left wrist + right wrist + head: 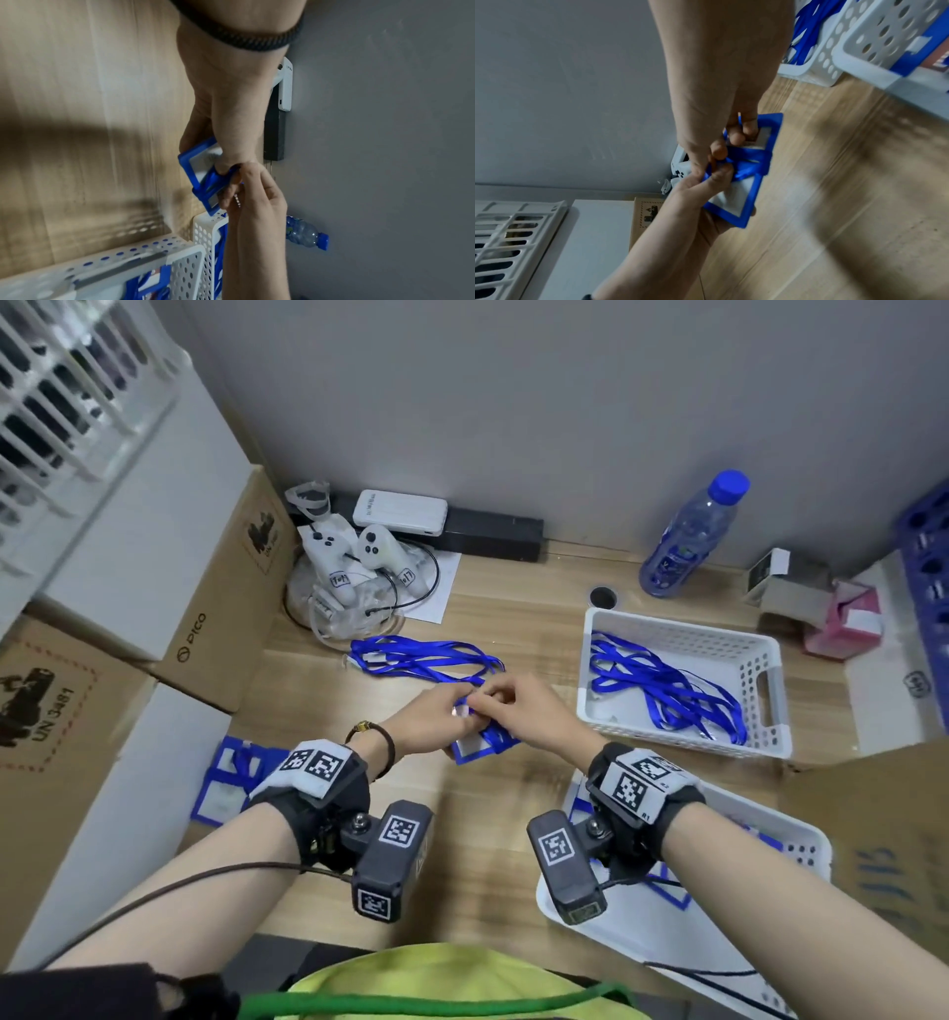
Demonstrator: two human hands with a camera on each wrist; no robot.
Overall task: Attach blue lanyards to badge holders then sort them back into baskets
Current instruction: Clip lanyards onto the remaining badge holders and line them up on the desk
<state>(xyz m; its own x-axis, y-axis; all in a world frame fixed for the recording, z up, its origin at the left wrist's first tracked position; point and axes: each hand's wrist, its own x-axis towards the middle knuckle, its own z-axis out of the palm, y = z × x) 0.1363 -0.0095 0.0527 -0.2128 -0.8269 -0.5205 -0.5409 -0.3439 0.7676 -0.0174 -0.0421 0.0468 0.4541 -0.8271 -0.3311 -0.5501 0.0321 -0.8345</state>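
Note:
My two hands meet above the middle of the wooden table. My left hand grips a blue-framed badge holder from underneath, thumb on its top edge. My right hand pinches a blue lanyard at that same edge, where the strap bunches over the badge holder. In the left wrist view the badge holder tilts toward the table. The clip itself is hidden by my fingers. Loose lanyards lie behind my hands. Two more badge holders lie at the left.
A white basket of lanyards stands at the right. A second white basket with badge holders sits near my right forearm. Game controllers, a power bank and a water bottle line the wall. Cardboard boxes crowd the left.

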